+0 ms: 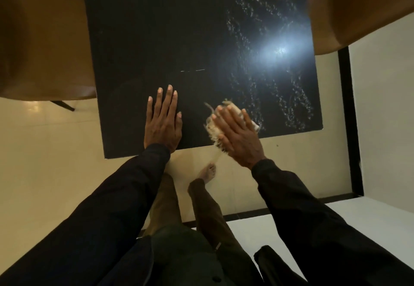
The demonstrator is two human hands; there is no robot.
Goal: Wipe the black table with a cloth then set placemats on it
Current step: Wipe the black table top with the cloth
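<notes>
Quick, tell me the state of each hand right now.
Left hand: open, flat on the black table, holding nothing.
Right hand: open, straight fingers pressing the cloth onto the table.

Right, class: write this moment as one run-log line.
stage: wiping | left hand: flat on black table | right hand: pressing cloth, near edge | speckled streaks: table's right half

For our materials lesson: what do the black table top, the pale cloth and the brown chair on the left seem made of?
Black square table top: hard, semi-gloss, perhaps laminate or painted wood; it mirrors lamp glare. Pale frayed cloth: woven fabric; loose edge threads. Brown moulded chair: smooth plastic or leather-like, soft sheen.
</notes>
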